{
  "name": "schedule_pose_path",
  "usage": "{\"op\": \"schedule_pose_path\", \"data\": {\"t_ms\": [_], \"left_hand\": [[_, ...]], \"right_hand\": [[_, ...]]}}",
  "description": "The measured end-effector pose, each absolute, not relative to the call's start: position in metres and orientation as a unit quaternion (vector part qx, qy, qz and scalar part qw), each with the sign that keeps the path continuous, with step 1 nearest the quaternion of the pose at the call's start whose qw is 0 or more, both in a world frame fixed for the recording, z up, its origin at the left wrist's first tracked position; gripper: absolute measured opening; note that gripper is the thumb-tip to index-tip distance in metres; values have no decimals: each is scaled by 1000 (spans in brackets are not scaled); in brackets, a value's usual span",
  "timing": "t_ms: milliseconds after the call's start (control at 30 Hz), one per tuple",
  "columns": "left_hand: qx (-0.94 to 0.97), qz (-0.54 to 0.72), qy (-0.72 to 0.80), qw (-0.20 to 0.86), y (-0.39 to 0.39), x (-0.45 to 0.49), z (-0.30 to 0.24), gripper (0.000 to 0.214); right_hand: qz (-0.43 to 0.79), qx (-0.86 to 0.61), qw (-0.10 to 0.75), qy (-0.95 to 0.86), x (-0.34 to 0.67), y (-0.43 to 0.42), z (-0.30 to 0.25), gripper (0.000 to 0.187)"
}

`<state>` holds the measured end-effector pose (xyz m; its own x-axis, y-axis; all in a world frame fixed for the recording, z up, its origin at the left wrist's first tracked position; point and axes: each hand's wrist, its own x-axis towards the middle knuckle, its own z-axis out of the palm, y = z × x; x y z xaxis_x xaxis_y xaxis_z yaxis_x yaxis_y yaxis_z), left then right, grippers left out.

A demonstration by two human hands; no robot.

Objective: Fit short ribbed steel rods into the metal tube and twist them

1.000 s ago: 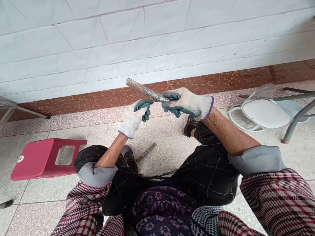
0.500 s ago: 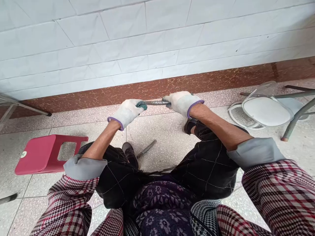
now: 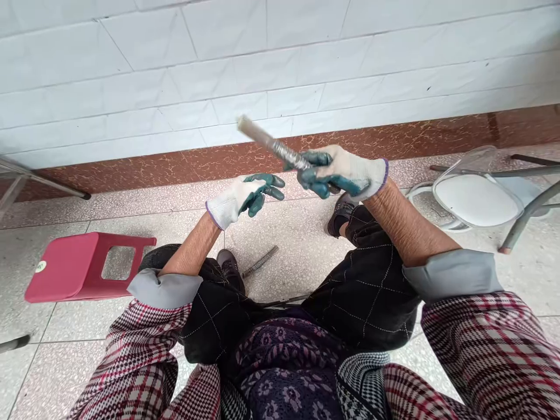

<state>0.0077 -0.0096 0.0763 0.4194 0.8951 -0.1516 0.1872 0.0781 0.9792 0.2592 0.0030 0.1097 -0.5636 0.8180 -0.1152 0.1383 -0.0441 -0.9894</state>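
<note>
I sit over a tiled floor, both hands in white gloves with green palms. My right hand (image 3: 339, 173) is closed around one end of a grey metal rod wound with wire (image 3: 272, 143), which slants up and to the left above my knees. My left hand (image 3: 247, 196) hovers just below and left of the rod, fingers loosely curled and apart, holding nothing. A second short ribbed rod (image 3: 261, 261) lies on the floor between my feet.
A red plastic stool (image 3: 65, 272) lies on the floor at the left. A white round seat with a metal frame (image 3: 475, 199) is tipped over at the right. A white tiled wall with a brown skirting (image 3: 153, 169) runs across ahead.
Half a second ago both hands gripped the rod held level. My left hand has let go and dropped away, and my right hand has tilted the rod up to the left.
</note>
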Motion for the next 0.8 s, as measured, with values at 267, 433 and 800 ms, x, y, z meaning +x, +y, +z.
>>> {"op": "schedule_pose_path", "data": {"t_ms": [267, 433, 800], "left_hand": [[509, 317, 403, 692, 0, 2, 60, 68], [533, 342, 392, 668, -5, -2, 56, 57], [529, 341, 494, 599, -19, 35, 45, 28]], "right_hand": [[585, -413, 350, -605, 263, 8, 112, 25], [564, -423, 368, -605, 268, 11, 110, 25], [356, -508, 337, -709, 246, 22, 90, 36]]}}
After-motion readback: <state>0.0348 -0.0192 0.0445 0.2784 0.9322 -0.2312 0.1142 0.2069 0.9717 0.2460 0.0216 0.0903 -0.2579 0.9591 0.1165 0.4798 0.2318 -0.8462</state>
